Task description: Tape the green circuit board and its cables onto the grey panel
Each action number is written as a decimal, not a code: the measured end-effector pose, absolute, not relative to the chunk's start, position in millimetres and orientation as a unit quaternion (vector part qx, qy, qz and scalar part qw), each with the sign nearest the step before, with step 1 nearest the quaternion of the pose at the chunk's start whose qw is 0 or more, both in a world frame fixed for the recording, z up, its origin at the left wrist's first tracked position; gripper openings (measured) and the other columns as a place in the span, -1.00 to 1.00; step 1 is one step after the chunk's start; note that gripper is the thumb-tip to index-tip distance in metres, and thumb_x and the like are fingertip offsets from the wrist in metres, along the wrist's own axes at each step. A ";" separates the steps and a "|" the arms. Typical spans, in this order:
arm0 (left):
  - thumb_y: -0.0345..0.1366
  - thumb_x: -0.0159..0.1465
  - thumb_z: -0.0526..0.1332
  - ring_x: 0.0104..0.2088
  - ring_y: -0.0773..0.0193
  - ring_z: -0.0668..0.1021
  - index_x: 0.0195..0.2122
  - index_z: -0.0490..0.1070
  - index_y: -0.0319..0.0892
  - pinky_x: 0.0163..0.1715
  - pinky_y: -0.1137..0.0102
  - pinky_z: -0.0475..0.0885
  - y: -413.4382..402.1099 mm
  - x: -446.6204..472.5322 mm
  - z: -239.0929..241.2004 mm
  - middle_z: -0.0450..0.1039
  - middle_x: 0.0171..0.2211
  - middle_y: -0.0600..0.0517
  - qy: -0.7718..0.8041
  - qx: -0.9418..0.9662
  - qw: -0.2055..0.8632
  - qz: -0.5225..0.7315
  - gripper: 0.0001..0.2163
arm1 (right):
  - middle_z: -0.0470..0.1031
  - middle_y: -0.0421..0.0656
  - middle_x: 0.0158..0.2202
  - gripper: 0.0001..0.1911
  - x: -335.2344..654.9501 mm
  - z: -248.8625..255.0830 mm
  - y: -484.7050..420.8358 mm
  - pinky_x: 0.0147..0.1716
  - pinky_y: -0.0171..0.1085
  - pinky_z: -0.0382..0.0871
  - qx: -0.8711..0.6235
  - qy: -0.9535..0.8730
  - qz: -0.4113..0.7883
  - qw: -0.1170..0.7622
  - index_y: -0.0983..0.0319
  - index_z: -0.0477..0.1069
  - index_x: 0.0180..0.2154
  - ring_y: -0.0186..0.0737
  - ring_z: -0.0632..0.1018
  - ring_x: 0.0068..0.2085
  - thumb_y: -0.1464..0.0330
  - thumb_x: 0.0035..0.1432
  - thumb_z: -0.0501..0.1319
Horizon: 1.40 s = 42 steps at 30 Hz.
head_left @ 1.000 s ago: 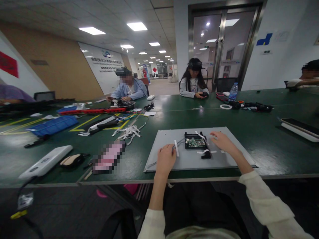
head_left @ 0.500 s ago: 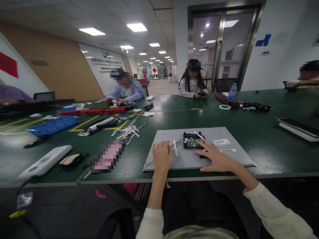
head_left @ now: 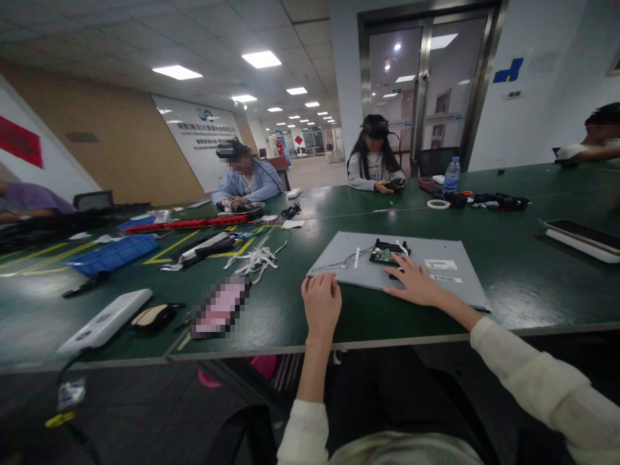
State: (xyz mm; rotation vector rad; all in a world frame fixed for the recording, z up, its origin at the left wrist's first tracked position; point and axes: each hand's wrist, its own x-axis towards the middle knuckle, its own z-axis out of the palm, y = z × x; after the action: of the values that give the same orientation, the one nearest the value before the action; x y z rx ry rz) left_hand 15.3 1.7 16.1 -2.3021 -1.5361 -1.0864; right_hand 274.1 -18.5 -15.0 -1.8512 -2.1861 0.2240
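A flat grey display panel (head_left: 339,248) lies back side up on the green table, turned at an angle to the table edge. A green circuit board (head_left: 382,255) in a black frame sits on it, with thin grey cables running to the left corner. My right hand (head_left: 419,282) rests over the panel's near edge with fingers spread, fingertips by the board. At the near left corner is my left hand (head_left: 322,303), its fingers curled and closed. The fingertips are hidden, so whether they pinch the corner or a cable cannot be seen. A white tape strip (head_left: 357,258) crosses the cables.
Left on the table are a phone (head_left: 220,308), a mouse (head_left: 154,316), a white power bank (head_left: 106,320), white strips (head_left: 254,259) and a blue basket (head_left: 113,254). A white box (head_left: 586,242) stands right. Across sit two people, with a water bottle (head_left: 451,174) near one.
The panel has slid away from the table's front edge and turned on the table. My left hand has gone from on top of the panel to its near left corner. My right hand moved along.
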 end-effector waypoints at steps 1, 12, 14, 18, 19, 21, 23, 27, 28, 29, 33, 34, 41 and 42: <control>-0.40 0.29 0.00 -0.08 0.20 0.48 -0.17 0.42 -0.12 0.17 0.16 0.11 1.4 14.7 16.5 0.51 -0.16 -0.02 -0.519 -0.772 0.077 -0.359 -0.77 | -0.33 -0.11 0.38 -0.24 275.5 -16.7 -10.0 0.09 0.41 -0.19 -0.657 -0.739 0.074 0.134 0.01 0.10 0.25 0.28 -0.19 0.32 -0.20 0.11 -0.09; -0.40 0.30 -0.01 -0.11 0.21 0.49 -0.20 0.43 -0.14 0.05 0.22 0.25 3.4 14.5 11.8 0.51 -0.21 -0.01 -0.523 -0.788 0.032 -0.324 -0.78 | -0.34 0.06 0.36 -0.14 313.0 -31.4 50.3 -0.01 0.51 -0.25 -0.836 -0.520 0.061 0.165 0.15 0.11 0.24 0.52 -0.20 0.27 -0.23 0.07 -0.13; -0.40 0.30 -0.01 -0.12 0.21 0.49 -0.22 0.43 -0.13 0.04 0.22 0.25 3.0 14.5 11.7 0.51 -0.23 0.00 -0.524 -0.789 0.030 -0.321 -0.78 | -0.35 0.08 0.36 -0.15 322.8 -33.5 52.2 -0.02 0.52 -0.28 -0.858 -0.481 0.058 0.173 0.17 0.11 0.24 0.55 -0.21 0.26 -0.21 0.08 -0.13; -0.40 0.30 -0.01 -0.14 0.21 0.50 -0.23 0.42 -0.13 0.02 0.23 0.27 2.2 14.6 12.5 0.51 -0.23 0.00 -0.526 -0.787 0.021 -0.321 -0.79 | -0.39 0.10 0.35 -0.16 343.7 -38.0 54.6 -0.03 0.53 -0.38 -0.888 -0.418 0.067 0.179 0.22 0.09 0.25 0.61 -0.20 0.24 -0.16 0.11 -0.15; -0.40 0.30 -0.01 -0.14 0.21 0.50 -0.24 0.42 -0.13 0.02 0.23 0.27 2.1 14.5 12.6 0.51 -0.23 0.01 -0.524 -0.789 0.019 -0.321 -0.79 | -0.41 0.11 0.35 -0.15 348.6 -39.3 55.5 -0.03 0.53 -0.40 -0.893 -0.407 0.069 0.180 0.23 0.09 0.25 0.62 -0.20 0.24 -0.16 0.11 -0.15; -0.40 0.30 0.00 -0.15 0.21 0.50 -0.23 0.42 -0.13 0.01 0.23 0.28 2.2 14.0 12.5 0.51 -0.25 0.01 -0.523 -0.790 0.015 -0.319 -0.80 | -0.43 0.13 0.35 -0.15 357.6 -41.8 57.4 -0.03 0.53 -0.42 -0.902 -0.385 0.066 0.182 0.24 0.09 0.26 0.62 -0.18 0.24 -0.15 0.10 -0.15; -0.40 0.30 0.00 -0.14 0.21 0.50 -0.23 0.42 -0.13 0.01 0.23 0.27 2.4 13.4 11.9 0.51 -0.25 0.01 -0.527 -0.788 0.013 -0.318 -0.80 | -0.43 0.13 0.35 -0.15 364.9 -44.2 59.1 -0.05 0.54 -0.43 -0.913 -0.359 0.053 0.184 0.24 0.11 0.25 0.63 -0.17 0.23 -0.14 0.10 -0.14; -0.39 0.30 0.00 -0.14 0.21 0.50 -0.25 0.42 -0.13 0.03 0.22 0.26 1.8 12.6 10.9 0.51 -0.25 0.01 -0.536 -0.784 0.011 -0.312 -0.79 | -0.42 0.11 0.35 -0.15 376.5 -46.7 58.6 -0.08 0.56 -0.46 -0.926 -0.326 0.047 0.184 0.24 0.15 0.24 0.70 -0.18 0.21 -0.15 0.09 -0.12; -0.39 0.30 0.00 -0.14 0.21 0.50 -0.25 0.42 -0.13 0.03 0.22 0.26 1.4 12.5 11.0 0.51 -0.26 0.02 -0.537 -0.785 0.010 -0.309 -0.79 | -0.42 0.10 0.36 -0.15 379.1 -46.7 57.7 -0.09 0.56 -0.47 -0.927 -0.323 0.048 0.184 0.24 0.15 0.24 0.71 -0.19 0.21 -0.15 0.08 -0.11; -0.40 0.30 0.00 -0.15 0.21 0.50 -0.26 0.43 -0.13 0.03 0.21 0.26 0.9 12.3 11.2 0.51 -0.26 0.02 -0.538 -0.786 0.010 -0.305 -0.79 | -0.42 0.11 0.36 -0.15 381.5 -46.6 56.8 -0.08 0.56 -0.48 -0.927 -0.321 0.048 0.187 0.24 0.14 0.24 0.71 -0.19 0.21 -0.14 0.08 -0.11; -0.39 0.30 0.00 -0.14 0.20 0.50 -0.26 0.43 -0.13 0.01 0.21 0.27 -0.7 11.7 11.8 0.51 -0.26 0.01 -0.540 -0.787 0.005 -0.297 -0.80 | -0.42 0.12 0.36 -0.16 389.3 -44.8 56.6 -0.07 0.54 -0.48 -0.930 -0.305 0.060 0.196 0.22 0.11 0.26 0.65 -0.20 0.23 -0.12 0.08 -0.09; -0.39 0.30 0.00 -0.15 0.20 0.50 -0.26 0.43 -0.13 0.00 0.21 0.27 -0.7 11.5 11.7 0.51 -0.26 0.01 -0.541 -0.787 0.003 -0.296 -0.80 | -0.43 0.12 0.35 -0.16 391.0 -44.0 57.6 -0.07 0.54 -0.47 -0.931 -0.302 0.068 0.194 0.21 0.11 0.26 0.65 -0.20 0.23 -0.12 0.07 -0.08; -0.39 0.30 0.01 -0.18 0.22 0.51 -0.26 0.42 -0.13 -0.03 0.24 0.28 0.7 11.7 10.2 0.50 -0.29 0.02 -0.545 -0.781 0.003 -0.305 -0.81 | -0.38 0.12 0.35 -0.19 419.0 -30.7 54.7 -0.05 0.52 -0.23 -0.925 -0.315 0.104 0.183 0.17 0.11 0.25 0.63 -0.12 0.23 -0.13 0.09 -0.08; -0.39 0.29 0.01 -0.17 0.22 0.51 -0.26 0.42 -0.13 -0.04 0.25 0.28 0.6 12.2 10.3 0.50 -0.28 0.02 -0.547 -0.781 0.004 -0.302 -0.81 | -0.32 0.15 0.34 -0.21 425.4 -27.9 51.0 -0.04 0.48 -0.15 -0.926 -0.310 0.077 0.201 0.17 0.14 0.24 0.59 -0.05 0.22 -0.11 0.10 -0.07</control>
State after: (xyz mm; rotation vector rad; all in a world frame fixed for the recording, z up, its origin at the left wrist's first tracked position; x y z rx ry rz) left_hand 12.2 0.6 10.3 -2.4468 -1.7134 -0.9466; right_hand 425.4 51.0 -27.9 -2.5877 -0.8655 0.2154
